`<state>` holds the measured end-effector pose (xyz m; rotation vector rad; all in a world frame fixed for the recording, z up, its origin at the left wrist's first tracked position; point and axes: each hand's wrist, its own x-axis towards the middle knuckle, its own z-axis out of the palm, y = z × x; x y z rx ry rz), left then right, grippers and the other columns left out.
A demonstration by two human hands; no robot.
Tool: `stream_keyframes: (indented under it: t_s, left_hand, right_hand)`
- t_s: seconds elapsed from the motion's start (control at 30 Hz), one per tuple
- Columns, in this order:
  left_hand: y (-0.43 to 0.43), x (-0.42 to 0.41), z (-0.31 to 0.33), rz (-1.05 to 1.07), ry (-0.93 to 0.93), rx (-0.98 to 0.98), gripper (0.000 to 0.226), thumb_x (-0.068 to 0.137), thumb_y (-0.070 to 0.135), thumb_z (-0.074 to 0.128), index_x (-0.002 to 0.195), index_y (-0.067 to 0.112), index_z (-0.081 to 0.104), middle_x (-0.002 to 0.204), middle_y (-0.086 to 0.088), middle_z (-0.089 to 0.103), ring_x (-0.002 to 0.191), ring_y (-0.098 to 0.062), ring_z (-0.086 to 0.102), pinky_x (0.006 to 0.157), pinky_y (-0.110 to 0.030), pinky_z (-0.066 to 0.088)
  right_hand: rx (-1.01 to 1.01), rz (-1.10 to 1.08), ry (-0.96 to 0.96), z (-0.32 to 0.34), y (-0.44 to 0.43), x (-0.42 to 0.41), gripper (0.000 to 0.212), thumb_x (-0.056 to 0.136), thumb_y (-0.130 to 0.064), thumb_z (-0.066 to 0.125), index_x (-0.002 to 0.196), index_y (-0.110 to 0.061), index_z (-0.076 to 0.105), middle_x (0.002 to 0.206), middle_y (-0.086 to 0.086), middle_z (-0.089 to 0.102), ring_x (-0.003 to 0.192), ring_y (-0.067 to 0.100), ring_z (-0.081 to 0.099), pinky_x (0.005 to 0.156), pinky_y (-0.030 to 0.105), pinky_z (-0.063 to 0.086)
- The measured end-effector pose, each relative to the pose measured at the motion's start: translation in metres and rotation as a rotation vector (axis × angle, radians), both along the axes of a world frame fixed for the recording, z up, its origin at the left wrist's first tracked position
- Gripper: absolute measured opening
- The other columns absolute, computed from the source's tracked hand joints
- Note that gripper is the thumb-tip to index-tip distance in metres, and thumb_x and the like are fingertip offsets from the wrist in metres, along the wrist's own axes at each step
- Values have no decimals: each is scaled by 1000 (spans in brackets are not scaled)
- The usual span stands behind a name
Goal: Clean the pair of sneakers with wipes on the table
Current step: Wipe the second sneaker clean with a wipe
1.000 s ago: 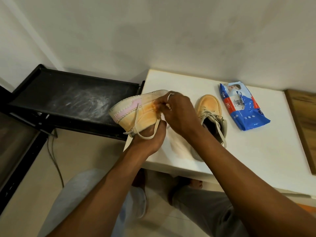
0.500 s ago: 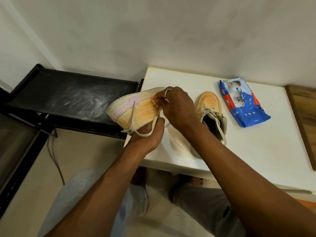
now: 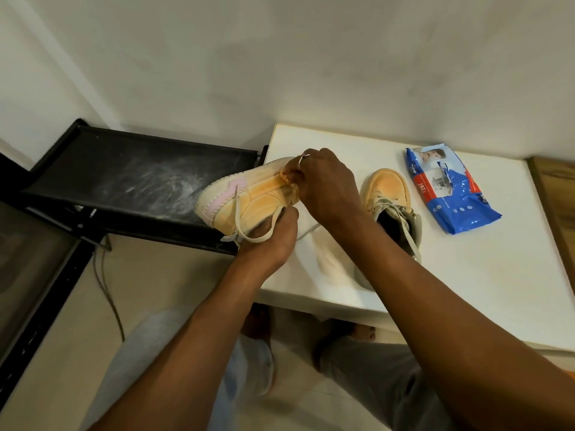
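White wall [image 3: 280,57] closes the back, and pale floor [image 3: 56,321] opens on the left. On it a black shelf [image 3: 140,178], dusted with white smears, runs up to the left edge of the white table [image 3: 485,290], which leaves only a narrow gap. The table's back edge meets the wall, and a wooden surface [image 3: 557,197] borders its right side. A broad bare stretch of tabletop lies toward the front right corner.

The held sneaker [image 3: 249,200], peach with a pink patch, hangs in the air on its side, straddling the table's left edge with one end out over the shelf. The left hand [image 3: 270,241] grips it from below, fingers tucked inside the opening. The right hand [image 3: 326,188] comes over the top, fingertips bunched and pinching at the upper. I cannot tell whether a wipe sits between them.

The second sneaker [image 3: 389,194] stands upright on the table, toe toward the wall and heel hidden by the right forearm. The blue wipes pack [image 3: 451,200] lies flat just beside it to the right, clear of every edge.

A lace [image 3: 264,234] loops over the left hand, and a ring [image 3: 303,157] shows on a right finger
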<state>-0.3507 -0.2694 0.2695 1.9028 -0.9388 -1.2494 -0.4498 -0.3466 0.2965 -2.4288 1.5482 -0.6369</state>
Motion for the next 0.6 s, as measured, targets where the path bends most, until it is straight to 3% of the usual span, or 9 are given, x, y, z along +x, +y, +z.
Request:
stream_keyframes:
  t_s: [0.1, 0.17, 0.23, 0.3, 0.37, 0.43, 0.5, 0.53, 0.6]
  left_hand:
    - [2, 5, -3, 25, 45, -15, 12, 102, 42, 52, 98, 32, 58, 79, 18, 53, 74, -6, 55, 43, -7, 36]
    - [4, 3, 3, 32, 23, -50, 12, 102, 41, 52, 93, 33, 55, 79, 18, 50, 71, -3, 48, 47, -8, 35]
    - [3, 0, 6, 85, 47, -45, 12, 103, 39, 51, 104, 28, 57, 81, 15, 50, 74, -6, 50, 50, -10, 36]
    - [-3, -2, 5, 92, 78, -43, 16, 105, 35, 48, 107, 25, 61, 86, 10, 57, 89, -13, 60, 55, -15, 42]
    - [-5, -4, 9, 78, 128, -20, 31, 109, 25, 38, 128, 11, 58, 107, -3, 64, 107, -24, 61, 72, -18, 52]
    - [-5, -9, 12, -8, 167, 22, 39, 110, 15, 27, 140, -2, 47, 124, -14, 58, 106, -20, 59, 85, -15, 47]
    - [-3, -10, 14, -39, 164, -5, 28, 110, 12, 27, 112, 14, 56, 95, 0, 52, 78, -2, 47, 67, -6, 42]
    - [-3, -11, 20, 6, 187, -20, 28, 109, 13, 32, 95, 19, 54, 84, 5, 48, 74, -3, 46, 61, -6, 42]
    - [-7, -6, 15, 84, 164, -27, 29, 108, 19, 40, 82, 23, 53, 82, 6, 52, 85, -11, 58, 66, -11, 46]
  right_hand:
    - [-5, -46, 38, -5, -4, -1, 21, 90, -13, 58, 100, -25, 73, 101, -8, 68, 96, 18, 56, 70, 31, 47]
    - [47, -107, 8, -8, -10, -9, 22, 87, -13, 57, 97, -24, 73, 98, -6, 69, 96, 20, 58, 73, 35, 51]
    - [94, -89, -51, -8, -12, -11, 21, 85, -12, 58, 95, -22, 74, 95, -5, 71, 94, 18, 60, 74, 33, 51]
    - [111, 9, -88, -4, -7, -2, 18, 89, -14, 61, 96, -20, 76, 94, -5, 71, 90, 14, 59, 73, 27, 46]
    - [92, 70, -97, 0, -2, 5, 17, 92, -16, 61, 98, -21, 76, 95, -5, 70, 88, 10, 56, 70, 24, 42]
    - [73, 15, -89, -5, -8, 2, 18, 92, -17, 59, 98, -24, 75, 97, -6, 70, 91, 12, 57, 70, 26, 44]
    - [70, -85, -73, -10, -15, -4, 21, 88, -15, 57, 96, -25, 73, 97, -7, 69, 95, 16, 59, 73, 30, 49]
    - [73, -107, -73, -11, -16, -4, 22, 87, -13, 56, 96, -24, 73, 96, -7, 69, 95, 17, 59, 74, 32, 51]
    - [88, -50, -104, -10, -13, 2, 21, 88, -11, 57, 95, -22, 74, 95, -5, 70, 93, 16, 60, 76, 32, 51]
